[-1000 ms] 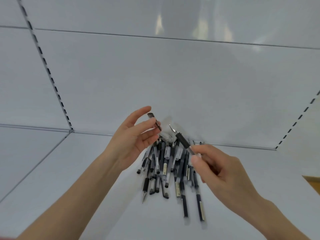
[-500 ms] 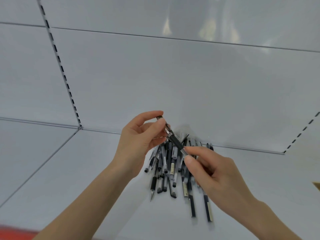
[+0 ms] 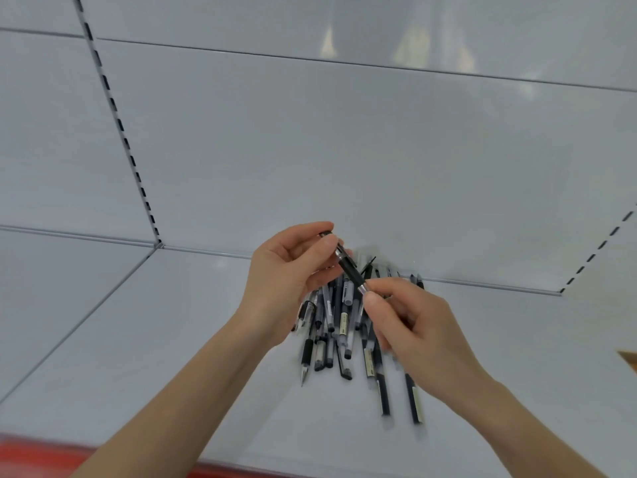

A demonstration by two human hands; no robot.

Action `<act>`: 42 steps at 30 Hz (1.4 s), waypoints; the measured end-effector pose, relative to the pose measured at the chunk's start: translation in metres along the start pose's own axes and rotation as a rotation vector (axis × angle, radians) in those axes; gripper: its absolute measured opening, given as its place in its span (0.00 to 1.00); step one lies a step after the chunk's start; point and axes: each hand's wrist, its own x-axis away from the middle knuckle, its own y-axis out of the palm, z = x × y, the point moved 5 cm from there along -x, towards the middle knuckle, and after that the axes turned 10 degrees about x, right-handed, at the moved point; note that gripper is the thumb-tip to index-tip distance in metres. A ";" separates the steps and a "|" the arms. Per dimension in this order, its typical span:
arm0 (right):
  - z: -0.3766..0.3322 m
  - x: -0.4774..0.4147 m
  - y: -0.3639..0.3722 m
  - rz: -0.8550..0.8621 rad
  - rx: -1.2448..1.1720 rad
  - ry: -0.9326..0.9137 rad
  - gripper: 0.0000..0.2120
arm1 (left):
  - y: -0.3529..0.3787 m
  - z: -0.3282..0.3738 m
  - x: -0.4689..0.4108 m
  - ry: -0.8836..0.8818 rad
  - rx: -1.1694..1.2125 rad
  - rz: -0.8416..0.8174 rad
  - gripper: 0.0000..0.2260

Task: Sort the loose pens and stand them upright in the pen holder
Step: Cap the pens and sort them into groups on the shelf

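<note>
Early stage. The left hand (image 3: pixel 286 270) and right hand (image 3: pixel 420 326) each pinch one end of a single black pen (image 3: pixel 350 267), both grips closed on it, above the pile of loose pens (image 3: pixel 331 326) lying flat on the white shelf (image 3: pixel 172 339). No pen holder is in view; sorting appears barely begun.

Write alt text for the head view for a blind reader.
Two hands hold one black pen between them, the left hand pinching its upper end and the right hand its lower end, above a loose pile of pens lying on a white shelf.
</note>
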 end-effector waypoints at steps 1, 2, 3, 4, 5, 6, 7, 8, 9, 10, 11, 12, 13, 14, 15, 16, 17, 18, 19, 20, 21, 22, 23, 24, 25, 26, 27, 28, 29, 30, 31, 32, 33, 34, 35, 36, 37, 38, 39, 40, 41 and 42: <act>0.002 -0.002 0.002 -0.044 -0.007 0.030 0.06 | -0.003 -0.002 -0.002 -0.017 -0.014 0.015 0.06; 0.005 -0.005 0.004 -0.089 -0.015 0.058 0.06 | -0.007 -0.004 -0.004 -0.031 -0.032 0.032 0.05; 0.007 -0.008 0.006 -0.129 -0.020 0.082 0.07 | -0.011 -0.005 -0.007 -0.039 -0.056 0.049 0.05; 0.011 -0.010 0.007 -0.158 -0.014 0.104 0.09 | -0.016 -0.005 -0.009 -0.039 -0.087 0.066 0.05; 0.016 -0.012 0.007 -0.173 0.010 0.123 0.10 | -0.022 -0.004 -0.012 -0.034 -0.129 0.082 0.05; 0.021 -0.014 0.007 -0.175 0.054 0.137 0.10 | -0.029 -0.002 -0.015 -0.026 -0.186 0.096 0.05; 0.026 -0.017 0.006 -0.166 0.118 0.143 0.09 | -0.037 0.000 -0.019 -0.023 -0.259 0.107 0.06; 0.032 -0.021 0.004 -0.154 0.191 0.141 0.08 | -0.046 0.002 -0.023 -0.028 -0.346 0.114 0.07; 0.038 -0.025 0.002 -0.139 0.260 0.136 0.08 | -0.057 0.004 -0.027 -0.037 -0.448 0.120 0.08; 0.044 -0.030 0.001 -0.122 0.316 0.132 0.08 | -0.068 0.006 -0.030 -0.045 -0.558 0.125 0.08; 0.049 -0.035 -0.001 -0.105 0.353 0.133 0.08 | -0.079 0.007 -0.034 -0.047 -0.671 0.135 0.07; 0.054 -0.041 -0.001 -0.095 0.377 0.141 0.07 | -0.090 0.008 -0.037 -0.042 -0.779 0.146 0.05; 0.058 -0.046 0.001 -0.093 0.398 0.151 0.06 | -0.098 0.008 -0.039 -0.035 -0.876 0.156 0.03; 0.060 -0.051 0.004 -0.099 0.425 0.153 0.07 | -0.105 0.008 -0.040 -0.031 -0.954 0.164 0.02; 0.059 -0.055 0.009 -0.113 0.454 0.146 0.07 | -0.111 0.007 -0.041 -0.029 -1.017 0.170 0.01; 0.056 -0.059 0.015 -0.132 0.479 0.129 0.09 | -0.115 0.005 -0.042 -0.025 -1.078 0.175 0.02; 0.053 -0.062 0.023 -0.155 0.507 0.111 0.10 | -0.119 0.003 -0.043 -0.021 -1.136 0.181 0.03; 0.048 -0.064 0.031 -0.175 0.542 0.094 0.13 | -0.121 0.002 -0.043 -0.019 -1.182 0.186 0.04; 0.044 -0.067 0.039 -0.191 0.587 0.078 0.16 | -0.124 0.000 -0.043 -0.020 -1.213 0.187 0.05; 0.041 -0.069 0.046 -0.210 0.639 0.069 0.19 | -0.125 -0.002 -0.043 -0.023 -1.237 0.186 0.06; 0.039 -0.070 0.053 -0.233 0.695 0.067 0.21 | -0.127 -0.004 -0.042 -0.028 -1.253 0.183 0.07; 0.038 -0.072 0.058 -0.257 0.746 0.070 0.22 | -0.128 -0.005 -0.042 -0.032 -1.266 0.181 0.07; 0.038 -0.073 0.062 -0.276 0.782 0.077 0.22 | -0.128 -0.005 -0.042 -0.030 -1.278 0.177 0.08; 0.038 -0.074 0.064 -0.291 0.792 0.088 0.22 | -0.127 -0.005 -0.042 -0.019 -1.295 0.171 0.08; 0.039 -0.076 0.065 -0.304 0.775 0.101 0.22 | -0.125 -0.005 -0.043 0.000 -1.315 0.163 0.09; 0.040 -0.077 0.065 -0.309 0.734 0.111 0.22 | -0.122 -0.004 -0.043 0.023 -1.329 0.154 0.09; 0.041 -0.077 0.062 -0.304 0.682 0.126 0.21 | -0.118 -0.004 -0.043 0.047 -1.331 0.141 0.09; 0.043 -0.075 0.058 -0.291 0.629 0.147 0.20 | -0.114 -0.003 -0.044 0.070 -1.320 0.123 0.08; 0.044 -0.074 0.051 -0.274 0.580 0.173 0.18 | -0.109 -0.003 -0.044 0.088 -1.302 0.101 0.08; 0.046 -0.071 0.042 -0.250 0.531 0.199 0.16 | -0.103 -0.004 -0.046 0.096 -1.276 0.076 0.08; 0.048 -0.067 0.032 -0.216 0.480 0.220 0.15 | -0.097 -0.005 -0.047 0.096 -1.249 0.052 0.07; 0.050 -0.063 0.020 -0.172 0.428 0.237 0.13 | -0.091 -0.007 -0.049 0.093 -1.229 0.027 0.08; 0.054 -0.058 0.008 -0.125 0.388 0.252 0.12 | -0.084 -0.009 -0.052 0.090 -1.220 0.001 0.08; 0.058 -0.053 -0.003 -0.087 0.367 0.264 0.10 | -0.077 -0.013 -0.055 0.088 -1.218 -0.024 0.08; 0.063 -0.047 -0.012 -0.059 0.357 0.279 0.09 | -0.070 -0.017 -0.059 0.087 -1.218 -0.051 0.08; 0.069 -0.041 -0.019 -0.040 0.344 0.301 0.09 | -0.062 -0.022 -0.062 0.087 -1.219 -0.079 0.09; 0.076 -0.036 -0.024 -0.029 0.326 0.329 0.08 | -0.055 -0.027 -0.065 0.089 -1.220 -0.107 0.08; 0.082 -0.030 -0.028 -0.024 0.311 0.356 0.08 | -0.047 -0.033 -0.069 0.096 -1.222 -0.136 0.08; 0.087 -0.025 -0.030 -0.021 0.305 0.374 0.07 | -0.040 -0.039 -0.072 0.108 -1.223 -0.162 0.07; 0.091 -0.020 -0.032 -0.019 0.304 0.384 0.07 | -0.032 -0.044 -0.076 0.121 -1.226 -0.185 0.07; 0.093 -0.016 -0.033 -0.016 0.302 0.390 0.07 | -0.025 -0.049 -0.079 0.137 -1.231 -0.205 0.07; 0.095 -0.013 -0.034 -0.011 0.296 0.392 0.07 | -0.018 -0.055 -0.081 0.155 -1.231 -0.224 0.08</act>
